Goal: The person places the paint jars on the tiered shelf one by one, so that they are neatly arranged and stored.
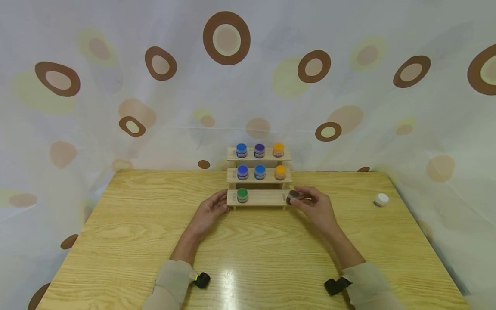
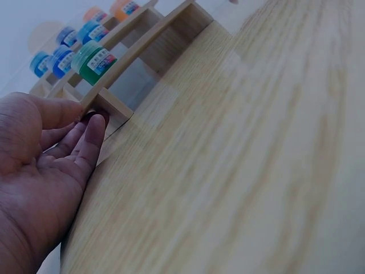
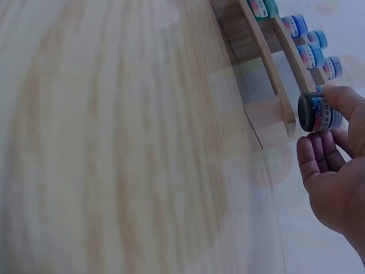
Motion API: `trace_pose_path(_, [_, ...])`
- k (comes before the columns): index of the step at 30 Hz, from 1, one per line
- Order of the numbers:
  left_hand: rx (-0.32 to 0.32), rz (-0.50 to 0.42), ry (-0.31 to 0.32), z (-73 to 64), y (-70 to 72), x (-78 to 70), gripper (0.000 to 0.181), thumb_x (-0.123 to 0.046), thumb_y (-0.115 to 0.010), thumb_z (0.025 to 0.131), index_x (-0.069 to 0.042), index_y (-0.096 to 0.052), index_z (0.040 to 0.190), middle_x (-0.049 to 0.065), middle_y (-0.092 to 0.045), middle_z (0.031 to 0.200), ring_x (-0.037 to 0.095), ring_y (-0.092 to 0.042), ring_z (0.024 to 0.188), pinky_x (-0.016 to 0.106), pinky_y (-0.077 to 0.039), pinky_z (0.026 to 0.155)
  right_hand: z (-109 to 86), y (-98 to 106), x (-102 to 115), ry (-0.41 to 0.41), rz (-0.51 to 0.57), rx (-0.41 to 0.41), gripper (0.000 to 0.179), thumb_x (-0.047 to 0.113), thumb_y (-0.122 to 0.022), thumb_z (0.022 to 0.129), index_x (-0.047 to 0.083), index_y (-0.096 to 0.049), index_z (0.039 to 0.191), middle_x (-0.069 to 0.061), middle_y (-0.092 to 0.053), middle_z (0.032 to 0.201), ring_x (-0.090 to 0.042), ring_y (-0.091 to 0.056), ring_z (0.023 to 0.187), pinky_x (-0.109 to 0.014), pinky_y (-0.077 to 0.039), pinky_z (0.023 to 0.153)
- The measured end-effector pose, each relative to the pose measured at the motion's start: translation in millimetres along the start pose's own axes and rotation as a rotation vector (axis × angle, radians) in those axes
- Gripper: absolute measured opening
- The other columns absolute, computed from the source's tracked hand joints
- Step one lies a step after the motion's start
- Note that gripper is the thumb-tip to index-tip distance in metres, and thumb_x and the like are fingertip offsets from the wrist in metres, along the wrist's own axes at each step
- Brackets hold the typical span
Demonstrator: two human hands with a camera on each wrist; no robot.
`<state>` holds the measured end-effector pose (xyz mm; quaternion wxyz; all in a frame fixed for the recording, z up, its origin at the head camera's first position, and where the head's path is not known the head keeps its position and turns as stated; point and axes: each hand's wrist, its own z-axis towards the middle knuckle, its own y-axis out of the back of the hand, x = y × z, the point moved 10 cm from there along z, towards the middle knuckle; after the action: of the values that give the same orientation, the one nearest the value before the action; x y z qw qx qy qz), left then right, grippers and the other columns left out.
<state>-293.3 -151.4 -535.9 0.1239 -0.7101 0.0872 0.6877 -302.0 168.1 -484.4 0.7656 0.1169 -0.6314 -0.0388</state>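
Note:
A three-step wooden rack (image 1: pixel 267 198) stands at the far side of the table. My left hand (image 1: pixel 210 212) holds the left end of its lowest step; in the left wrist view the thumb lies at the top edge and the fingers (image 2: pixel 91 140) curl below. Between thumb and fingers, my right hand (image 1: pixel 318 209) pinches a dark-lidded paint jar (image 3: pixel 319 112) at the right end of that step. Whether the jar touches the step I cannot tell. A green paint jar (image 1: pixel 242 195) sits near the step's left end.
The middle step carries a violet-blue jar (image 1: pixel 242 172), a blue jar (image 1: pixel 260 172) and an orange jar (image 1: pixel 280 172). On the top step are blue (image 1: pixel 241 150), purple (image 1: pixel 259 151) and orange jars (image 1: pixel 278 150). A white-lidded jar (image 1: pixel 381 199) lies far right. Patterned cloth hangs behind.

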Motion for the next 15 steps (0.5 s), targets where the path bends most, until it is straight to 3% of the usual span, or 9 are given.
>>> trace_pose_path(3, [0.001, 0.005, -0.005, -0.1, -0.4, -1.4, 0.057, 0.001, -0.050, 0.110, 0.004, -0.029, 0.164, 0.026, -0.040, 0.163, 0.039, -0.043, 0.149, 0.027, -0.051, 0.111, 1.5, -4.7, 2.3, 0.022, -0.023, 0.004, 0.041, 0.005, -0.080, 0.095, -0.007, -0.067, 0.132, -0.025, -0.063, 0.122, -0.012, -0.063, 0.103, -0.015, -0.058, 0.086])
trace_pose_path(8, [-0.003, 0.008, -0.007, -0.2, -0.1, -2.6, 0.057, 0.002, -0.049, 0.110, 0.004, -0.030, 0.163, 0.027, -0.041, 0.162, 0.040, -0.044, 0.148, 0.029, -0.051, 0.111, 4.9, -12.3, 0.5, -0.009, -0.056, -0.006, 0.040, 0.008, -0.084, 0.092, -0.004, -0.070, 0.127, -0.022, -0.066, 0.118, -0.014, -0.063, 0.100, -0.015, -0.058, 0.082])
trace_pose_path(15, [-0.009, 0.009, 0.000, -1.0, -0.5, -4.1, 0.056, 0.003, -0.049, 0.110, 0.005, -0.031, 0.163, 0.027, -0.040, 0.162, 0.040, -0.044, 0.148, 0.029, -0.052, 0.111, 7.3, -23.0, 5.7, -0.018, -0.141, -0.042, 0.040, 0.013, -0.089, 0.088, 0.000, -0.072, 0.122, -0.018, -0.068, 0.113, -0.027, -0.063, 0.099, -0.019, -0.055, 0.081])
